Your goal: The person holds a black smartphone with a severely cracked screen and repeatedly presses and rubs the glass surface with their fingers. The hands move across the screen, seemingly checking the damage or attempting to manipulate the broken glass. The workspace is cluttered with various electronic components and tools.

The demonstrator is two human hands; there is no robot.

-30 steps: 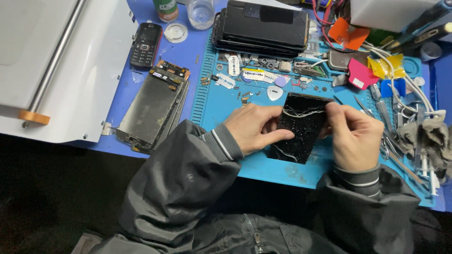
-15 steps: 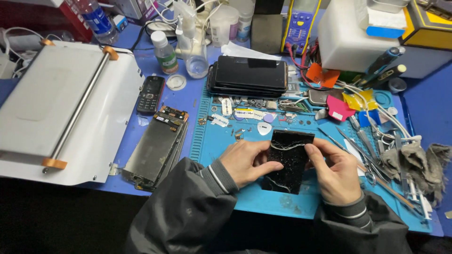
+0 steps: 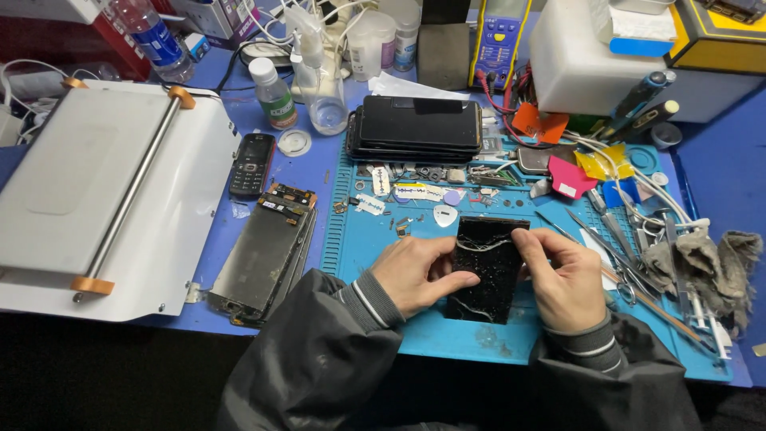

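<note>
While both hands grip it as before, the cracked black phone panel (image 3: 487, 267) lies near-centre on the blue work mat (image 3: 447, 335), left hand (image 3: 419, 275) pinching its left edge, right hand (image 3: 562, 275) its right. Bare mat shows nearer. Far off, stacked phones (image 3: 415, 128); left, an opened phone (image 3: 263, 255).

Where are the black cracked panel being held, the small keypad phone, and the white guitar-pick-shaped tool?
black cracked panel (image 3: 488, 271), head view, bare middle.
keypad phone (image 3: 251, 164), head view, keypad.
white pick (image 3: 445, 215), head view, centre.

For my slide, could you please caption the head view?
Both hands, left hand and right hand, hold a cracked black phone panel over a blue mat.
</note>
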